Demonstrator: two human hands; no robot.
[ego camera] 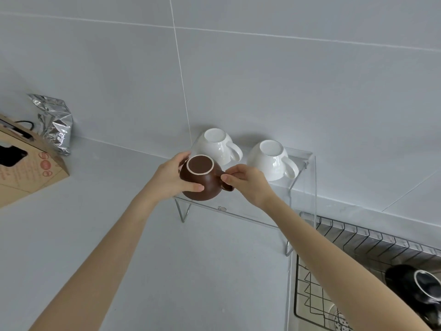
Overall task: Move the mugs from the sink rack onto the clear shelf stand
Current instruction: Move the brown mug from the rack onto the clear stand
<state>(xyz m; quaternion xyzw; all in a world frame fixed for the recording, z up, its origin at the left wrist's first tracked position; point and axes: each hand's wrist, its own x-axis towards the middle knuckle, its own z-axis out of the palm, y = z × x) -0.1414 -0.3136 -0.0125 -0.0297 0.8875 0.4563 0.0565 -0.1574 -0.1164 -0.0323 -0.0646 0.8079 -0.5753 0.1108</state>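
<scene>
A brown mug (202, 181) sits upside down at the front left of the clear shelf stand (238, 212). My left hand (170, 176) cups its body from the left, thumb across the front. My right hand (248, 182) pinches its handle on the right. Behind it stand two white mugs, one (216, 145) at the back left and one (270, 158) at the back right, both upside down with handles to the right. A black mug (416, 286) lies in the wire sink rack (358, 240) at the lower right, partly cut off by the frame edge.
A cardboard box (26, 163) and a crumpled silver foil bag (53, 123) stand at the left against the grey tiled wall. The grey counter (119, 223) spreads in front of the stand. A sink drain (340, 318) shows below the rack.
</scene>
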